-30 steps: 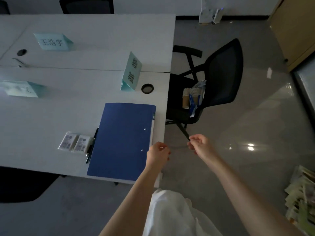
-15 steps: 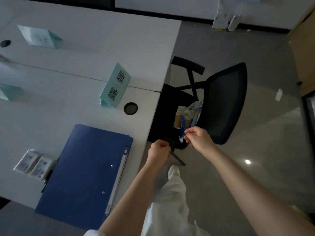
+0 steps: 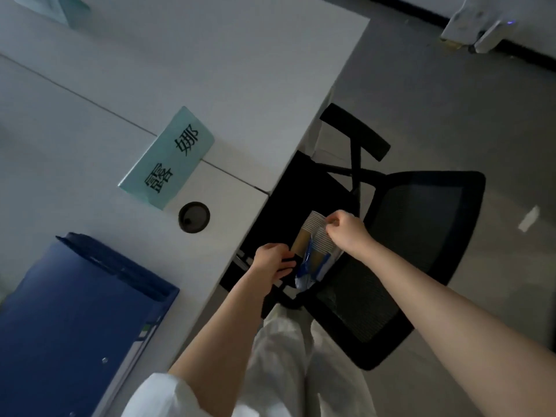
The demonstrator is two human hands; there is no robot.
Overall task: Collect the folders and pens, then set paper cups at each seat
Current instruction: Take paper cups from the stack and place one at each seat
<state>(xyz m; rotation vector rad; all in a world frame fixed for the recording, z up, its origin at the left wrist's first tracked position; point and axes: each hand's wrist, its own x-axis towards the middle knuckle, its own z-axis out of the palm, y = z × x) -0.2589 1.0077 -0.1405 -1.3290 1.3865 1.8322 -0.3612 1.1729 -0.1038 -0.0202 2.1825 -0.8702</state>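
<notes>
A stack of paper cups (image 3: pixel 313 248) in a clear and blue plastic sleeve lies on the seat of a black office chair (image 3: pixel 421 236). My right hand (image 3: pixel 346 230) pinches the sleeve at the top rim end of the stack. My left hand (image 3: pixel 272 261) is at the lower left of the pack, fingers spread toward it; I cannot tell if it touches. A blue folder (image 3: pixel 75 320) lies on the white table (image 3: pixel 210 70) at the lower left.
A teal name card (image 3: pixel 168 158) stands on the table beside a round cable hole (image 3: pixel 194 217). The chair is pushed against the table's right edge. My white trousers (image 3: pixel 288 371) are below. Grey floor lies to the right, a white device (image 3: pixel 478 22) by the far wall.
I have stepped closer to the chair. Both hands moved from the table's front corner to the cup pack on the seat; the right hand now pinches its sleeve.
</notes>
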